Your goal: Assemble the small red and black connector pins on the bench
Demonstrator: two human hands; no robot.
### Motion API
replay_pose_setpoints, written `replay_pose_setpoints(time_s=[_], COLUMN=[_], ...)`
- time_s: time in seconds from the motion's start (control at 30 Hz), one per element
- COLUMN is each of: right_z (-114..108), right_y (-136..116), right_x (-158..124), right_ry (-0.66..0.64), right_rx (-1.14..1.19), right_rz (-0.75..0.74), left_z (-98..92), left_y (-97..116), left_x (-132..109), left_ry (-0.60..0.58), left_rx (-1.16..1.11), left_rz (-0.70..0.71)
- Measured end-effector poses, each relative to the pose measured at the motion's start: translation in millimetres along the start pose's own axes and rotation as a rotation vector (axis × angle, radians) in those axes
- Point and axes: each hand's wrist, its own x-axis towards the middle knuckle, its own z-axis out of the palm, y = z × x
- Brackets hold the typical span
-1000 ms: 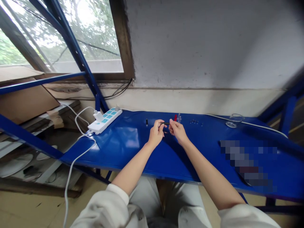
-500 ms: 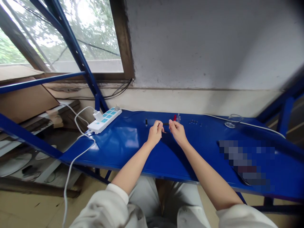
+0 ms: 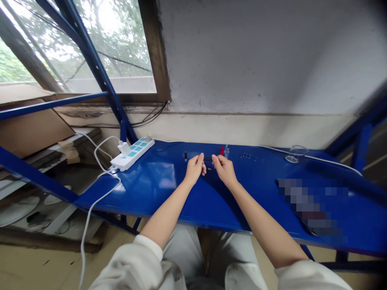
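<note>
A short black rod, perhaps a pen barrel [image 3: 207,159], lies level between my two hands above the blue table. My left hand [image 3: 195,169] pinches its left end between thumb and fingers. At the other end, my right hand [image 3: 223,168] is closed on it with thumb and fingertips. Beyond the right hand are red pieces [image 3: 221,150] and clear plastic pieces [image 3: 226,152]. A small black cylinder with a pale lower end [image 3: 185,156] stands to the left of my left hand.
On the blue table [image 3: 145,197], a white power strip [image 3: 133,155] with a plug lies at the left. Several tiny dark parts [image 3: 248,155] lie right of the hands. Farther right are a clear round container [image 3: 292,158] and a flat dark blurred-out object [image 3: 305,205].
Both hands stay at the same spot with the black rod. The left hand's grip has shifted slightly, its thumb now pointing more upward. The view has barely moved.
</note>
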Motion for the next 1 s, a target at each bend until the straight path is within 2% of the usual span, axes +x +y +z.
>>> replay_pose_setpoints(time_s=[0.27, 0.53, 0.67, 0.83, 1.0], right_z=[0, 1, -1, -2, -2], right_y=[2, 13, 16, 19, 25], right_x=[2, 5, 6, 7, 8], right_ry=[-0.027, -0.1, -0.139, -0.118, -0.123], right_rx=[-0.054, -0.111, -0.184, -0.21, -0.206], right_rz=[-0.074, -0.101, -0.136, -0.167, -0.179], left_z=[-1.7, -4.8, -4.2, -4.5, -4.9], left_y=[6, 2, 0, 0, 0], left_x=[1, 4, 4, 4, 5], left_ry=[0.055, 0.112, 0.075, -0.005, 0.019], left_rx=[-0.05, -0.008, 0.005, -0.025, -0.057], left_rz=[-0.042, -0.015, 0.029, 0.013, -0.001])
